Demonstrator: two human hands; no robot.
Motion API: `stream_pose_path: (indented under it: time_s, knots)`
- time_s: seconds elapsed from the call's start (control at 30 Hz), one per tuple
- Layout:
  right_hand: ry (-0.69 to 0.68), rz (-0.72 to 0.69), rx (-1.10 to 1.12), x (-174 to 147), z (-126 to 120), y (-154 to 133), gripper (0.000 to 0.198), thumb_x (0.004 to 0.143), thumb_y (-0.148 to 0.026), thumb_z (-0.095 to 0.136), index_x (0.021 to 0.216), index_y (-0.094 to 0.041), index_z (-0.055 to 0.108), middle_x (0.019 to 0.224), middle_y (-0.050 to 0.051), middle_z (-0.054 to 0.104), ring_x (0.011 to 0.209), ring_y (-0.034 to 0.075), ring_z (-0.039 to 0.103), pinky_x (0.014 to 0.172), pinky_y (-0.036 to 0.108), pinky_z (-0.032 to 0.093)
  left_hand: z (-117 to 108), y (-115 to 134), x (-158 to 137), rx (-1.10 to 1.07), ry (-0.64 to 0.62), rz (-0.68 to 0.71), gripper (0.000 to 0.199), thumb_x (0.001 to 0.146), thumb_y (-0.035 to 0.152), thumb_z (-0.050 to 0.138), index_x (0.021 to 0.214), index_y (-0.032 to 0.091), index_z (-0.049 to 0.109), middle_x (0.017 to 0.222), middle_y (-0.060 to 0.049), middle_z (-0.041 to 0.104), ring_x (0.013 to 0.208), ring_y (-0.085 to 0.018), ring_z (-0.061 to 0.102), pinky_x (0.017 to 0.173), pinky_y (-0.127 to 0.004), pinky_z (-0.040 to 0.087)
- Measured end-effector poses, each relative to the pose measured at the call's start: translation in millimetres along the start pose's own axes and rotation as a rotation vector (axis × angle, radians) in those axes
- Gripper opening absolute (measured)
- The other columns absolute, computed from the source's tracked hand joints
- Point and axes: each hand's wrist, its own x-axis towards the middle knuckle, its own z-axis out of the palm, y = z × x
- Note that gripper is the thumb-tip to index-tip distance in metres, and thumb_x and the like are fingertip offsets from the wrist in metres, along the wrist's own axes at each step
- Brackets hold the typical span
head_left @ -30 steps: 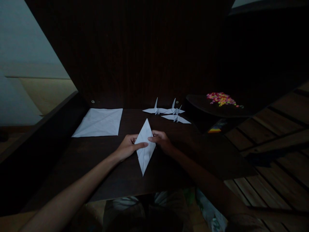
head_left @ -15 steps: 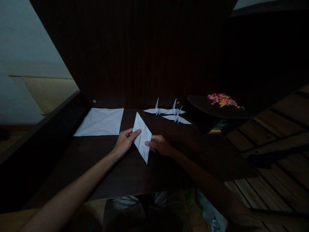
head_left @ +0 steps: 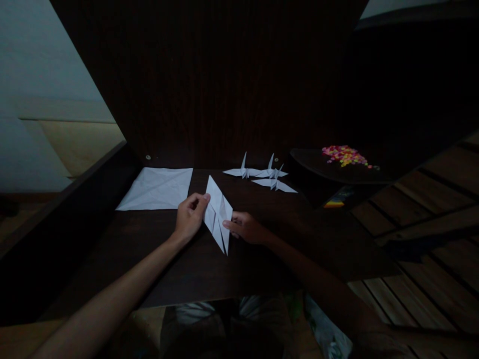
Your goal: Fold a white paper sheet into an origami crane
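A white sheet of paper folded into a long diamond (head_left: 217, 212) is held between my two hands above the dark desk. My left hand (head_left: 190, 214) pinches its left corner between thumb and fingers. On the opposite edge, my right hand (head_left: 244, 227) grips it with the thumb on top and the fingers behind. The lower tip of the diamond is split into two points, with a slit running up its middle. Beyond my hands stand three folded paper cranes (head_left: 275, 184), close together near the back panel.
A creased white paper sheet (head_left: 159, 188) lies flat at the back left of the desk (head_left: 168, 279). To the right, a dark rounded shelf (head_left: 310, 162) bears a heap of small colourful pieces (head_left: 346, 155). A raised side board (head_left: 63, 214) bounds the left.
My left thumb has moved from the paper's face up to its left corner. The diamond's lower end has parted into two points. My right hand has barely moved.
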Motion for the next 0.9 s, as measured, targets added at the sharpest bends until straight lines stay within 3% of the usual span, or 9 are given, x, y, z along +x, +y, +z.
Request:
stream_pose_path:
  time_s: [0.23, 0.5, 0.67, 0.9]
  knots:
    - [0.030, 0.014, -0.010, 0.3, 1.5, -4.3, 0.035, 0.080, -0.049, 0.054, 0.070, -0.015, 0.052, 0.057, -0.004, 0.048, 0.046, 0.007, 0.041, 0.046, 0.021, 0.031, -1.6, -3.0, 4.8, -0.018, -0.036, -0.034, 0.030, 0.077, 0.043, 0.063, 0.065, 0.015, 0.061, 0.057, 0.004, 0.049, 0.053, -0.009, 0.042, 0.050, -0.019, 0.033]
    - [0.120, 0.054, 0.090, 5.4, -2.2, 4.0, 0.035, 0.078, -0.047, 0.056, 0.063, -0.016, 0.053, 0.053, -0.003, 0.049, 0.045, 0.008, 0.043, 0.043, 0.020, 0.032, 3.2, -0.5, 0.7, -0.167, -0.296, -0.233, 0.038, 0.063, 0.048, 0.074, 0.075, 0.012, 0.068, 0.068, -0.002, 0.068, 0.058, -0.014, 0.058, 0.052, -0.022, 0.043]
    - [0.188, 0.048, 0.043, 7.3, -2.4, 4.1, 0.035, 0.080, -0.047, 0.054, 0.064, -0.016, 0.054, 0.049, -0.004, 0.047, 0.043, 0.007, 0.041, 0.041, 0.020, 0.030, 4.5, 0.7, -2.8, -0.203, -0.344, -0.259, 0.037, 0.063, 0.044, 0.076, 0.081, 0.012, 0.070, 0.076, -0.006, 0.072, 0.064, -0.018, 0.064, 0.057, -0.025, 0.049]
    - [0.182, 0.041, 0.038, 5.3, -0.9, -3.2, 0.033, 0.079, -0.047, 0.056, 0.069, -0.015, 0.057, 0.055, -0.003, 0.050, 0.045, 0.008, 0.044, 0.041, 0.020, 0.031, 4.4, 2.1, -5.1, -0.183, -0.374, -0.274, 0.033, 0.062, 0.040, 0.078, 0.079, 0.012, 0.071, 0.075, -0.005, 0.072, 0.064, -0.018, 0.065, 0.057, -0.026, 0.050]
